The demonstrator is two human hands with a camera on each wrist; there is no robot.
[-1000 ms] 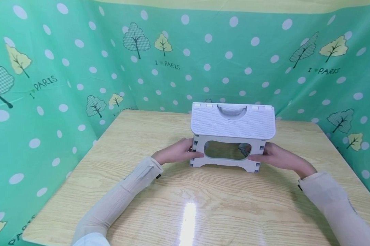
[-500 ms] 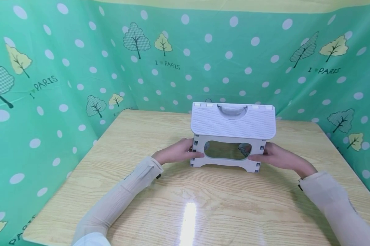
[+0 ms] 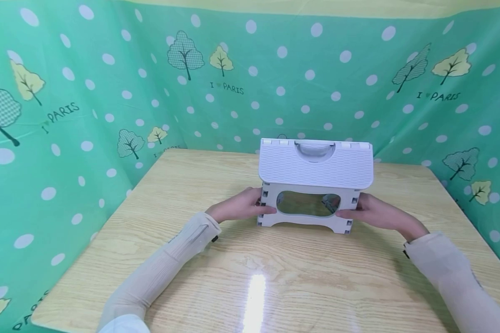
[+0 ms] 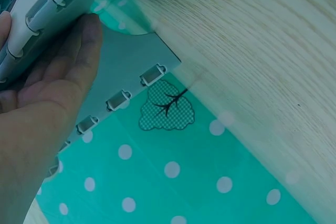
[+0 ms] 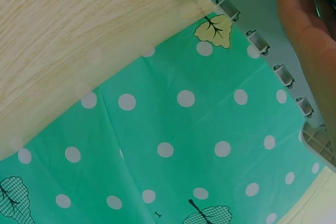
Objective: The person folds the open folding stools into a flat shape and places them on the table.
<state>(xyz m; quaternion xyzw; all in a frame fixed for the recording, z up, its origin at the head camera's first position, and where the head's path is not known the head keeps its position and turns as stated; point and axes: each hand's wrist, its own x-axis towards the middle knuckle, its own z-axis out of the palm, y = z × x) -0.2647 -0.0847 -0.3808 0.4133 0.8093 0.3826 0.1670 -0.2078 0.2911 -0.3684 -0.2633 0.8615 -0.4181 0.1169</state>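
Observation:
A pale folding step stool (image 3: 316, 169) stands on the table in the head view. Its woven-textured top slopes toward me and has a half-round handle opening at the far edge. My left hand (image 3: 243, 205) grips the left side of the front leg panel (image 3: 306, 220), thumb in front and fingers behind. On the right side, my right hand (image 3: 376, 212) holds the same panel with its thumb across the front. The left wrist view shows the left hand's fingers (image 4: 86, 51) between the two leg panels. In the right wrist view, the right hand (image 5: 310, 40) is partly cut off.
The wood-grain table (image 3: 216, 277) extends in front of the stool and to both sides. Behind it and along the sides hangs a green dotted curtain (image 3: 250, 92) printed with trees. A bright light reflection (image 3: 254, 303) lies on the near tabletop.

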